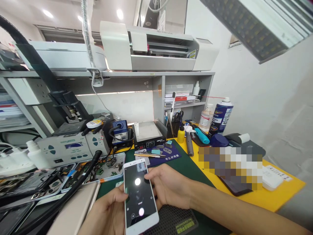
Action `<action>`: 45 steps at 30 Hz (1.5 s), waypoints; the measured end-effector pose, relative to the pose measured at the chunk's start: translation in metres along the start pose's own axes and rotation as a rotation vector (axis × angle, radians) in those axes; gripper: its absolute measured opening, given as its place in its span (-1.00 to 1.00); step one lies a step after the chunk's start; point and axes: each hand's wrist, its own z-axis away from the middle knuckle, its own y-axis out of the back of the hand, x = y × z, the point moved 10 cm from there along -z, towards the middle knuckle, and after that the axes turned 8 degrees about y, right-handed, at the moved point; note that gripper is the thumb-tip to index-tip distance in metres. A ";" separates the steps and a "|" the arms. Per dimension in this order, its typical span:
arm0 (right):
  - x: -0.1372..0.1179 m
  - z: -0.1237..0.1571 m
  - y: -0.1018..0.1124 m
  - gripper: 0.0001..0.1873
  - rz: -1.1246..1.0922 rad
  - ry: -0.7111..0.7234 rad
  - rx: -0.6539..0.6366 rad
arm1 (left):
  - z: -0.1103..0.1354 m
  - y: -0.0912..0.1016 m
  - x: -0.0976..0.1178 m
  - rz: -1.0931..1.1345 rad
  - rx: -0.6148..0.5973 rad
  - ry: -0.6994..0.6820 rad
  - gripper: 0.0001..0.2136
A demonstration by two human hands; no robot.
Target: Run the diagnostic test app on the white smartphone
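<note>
A white smartphone (140, 199) is held upright in both hands, its lit screen facing me with what looks like a camera view and round buttons. My left hand (111, 209) grips its left edge, the thumb resting at the side of the screen. On the other edge, my right hand (168, 186) holds on with its thumb near the upper right of the screen; its other fingers are partly hidden behind the phone. Below lies a dark honeycomb-patterned pad (181, 220) on a green mat (193, 182).
Left are a rework station (73, 148), a black hose (83, 179) and trays of phone parts (107, 166). Behind the phone sit tweezers (149, 155), a blue mat (174, 153) and a hot plate (149, 130). A spray can (221, 116) and yellow bottle (181, 134) stand right.
</note>
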 end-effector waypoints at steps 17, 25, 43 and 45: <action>-0.004 0.000 0.000 -0.78 0.006 0.031 0.011 | 0.004 0.006 -0.001 -0.076 0.227 0.032 -0.60; -0.005 0.001 -0.002 -0.67 0.025 0.031 0.031 | 0.003 0.005 -0.002 -0.082 0.196 0.031 -0.71; -0.023 0.011 -0.006 -0.50 0.164 0.218 0.120 | 0.007 0.002 0.005 -0.058 0.089 -0.045 -0.55; -0.025 0.012 -0.009 -0.47 0.161 0.239 0.123 | 0.008 0.003 0.006 -0.086 0.095 -0.058 -0.53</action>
